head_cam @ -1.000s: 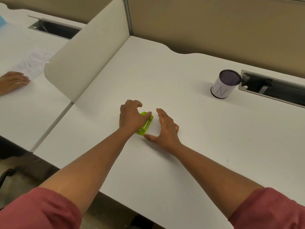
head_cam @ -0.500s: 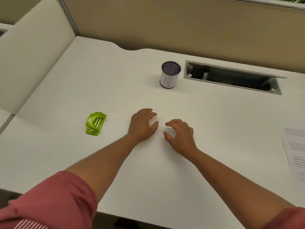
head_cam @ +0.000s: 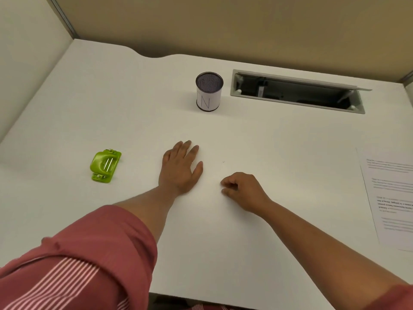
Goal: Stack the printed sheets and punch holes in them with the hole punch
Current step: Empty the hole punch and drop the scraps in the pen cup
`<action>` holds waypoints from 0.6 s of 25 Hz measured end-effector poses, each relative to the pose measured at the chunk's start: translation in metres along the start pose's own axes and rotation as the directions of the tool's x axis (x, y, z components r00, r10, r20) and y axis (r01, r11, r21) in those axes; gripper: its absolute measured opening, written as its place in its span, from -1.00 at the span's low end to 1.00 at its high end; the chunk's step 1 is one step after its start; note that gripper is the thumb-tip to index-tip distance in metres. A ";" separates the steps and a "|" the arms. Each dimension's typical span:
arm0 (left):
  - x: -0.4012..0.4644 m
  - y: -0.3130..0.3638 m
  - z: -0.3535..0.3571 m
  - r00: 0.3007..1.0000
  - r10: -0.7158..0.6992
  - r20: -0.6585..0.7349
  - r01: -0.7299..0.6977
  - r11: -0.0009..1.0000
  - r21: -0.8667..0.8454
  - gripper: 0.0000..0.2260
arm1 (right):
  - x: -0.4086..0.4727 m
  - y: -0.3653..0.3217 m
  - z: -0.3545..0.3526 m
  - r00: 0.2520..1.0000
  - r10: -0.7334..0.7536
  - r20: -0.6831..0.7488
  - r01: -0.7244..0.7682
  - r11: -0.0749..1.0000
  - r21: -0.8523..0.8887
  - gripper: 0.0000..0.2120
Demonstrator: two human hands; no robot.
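Note:
A lime-green hole punch (head_cam: 105,166) lies on the white desk (head_cam: 268,153) at the left, untouched. My left hand (head_cam: 181,168) rests flat on the desk to the right of the punch, fingers together and holding nothing. My right hand (head_cam: 242,190) hovers low over the desk with its fingers curled loosely, empty. A printed sheet (head_cam: 391,198) lies at the desk's right edge, partly cut off by the frame.
A mesh pen cup (head_cam: 209,91) with a white label stands at the back middle. An open cable slot (head_cam: 297,91) is set into the desk behind it on the right. Beige partition walls close off the left and the back.
My left hand let go of the hole punch, and both hands moved right toward the desk's middle. The view swung right, bringing the printed sheet into sight.

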State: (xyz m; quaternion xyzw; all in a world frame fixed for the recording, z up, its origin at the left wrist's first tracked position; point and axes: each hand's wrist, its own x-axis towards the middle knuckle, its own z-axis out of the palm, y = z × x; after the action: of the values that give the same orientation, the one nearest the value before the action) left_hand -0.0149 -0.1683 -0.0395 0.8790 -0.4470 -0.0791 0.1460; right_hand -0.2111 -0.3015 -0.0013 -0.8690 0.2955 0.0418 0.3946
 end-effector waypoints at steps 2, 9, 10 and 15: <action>0.001 0.000 0.001 1.000 -0.013 0.015 0.013 1.000 0.015 -0.41 | 0.001 0.000 0.002 1.000 -0.005 0.005 0.006 1.000 -0.026 -0.92; 0.005 -0.002 0.004 0.999 -0.025 0.037 0.023 0.999 0.044 -0.38 | 0.006 -0.010 0.002 0.998 -0.066 0.009 0.067 0.981 -0.182 -0.89; 0.005 -0.002 0.004 0.999 -0.025 0.034 0.023 0.999 0.043 -0.38 | 0.007 -0.012 0.001 0.997 -0.075 0.015 0.076 0.974 -0.214 -0.87; 0.005 -0.002 0.002 0.998 -0.034 0.055 0.032 0.999 0.042 -0.37 | 0.009 -0.024 0.007 0.988 -0.116 0.100 0.150 0.863 -0.482 -0.86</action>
State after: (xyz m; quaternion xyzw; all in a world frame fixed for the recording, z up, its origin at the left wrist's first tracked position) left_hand -0.0113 -0.1720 -0.0422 0.8866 -0.4377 -0.0967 0.1142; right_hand -0.1897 -0.2887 0.0071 -0.9567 0.2013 0.1172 0.1744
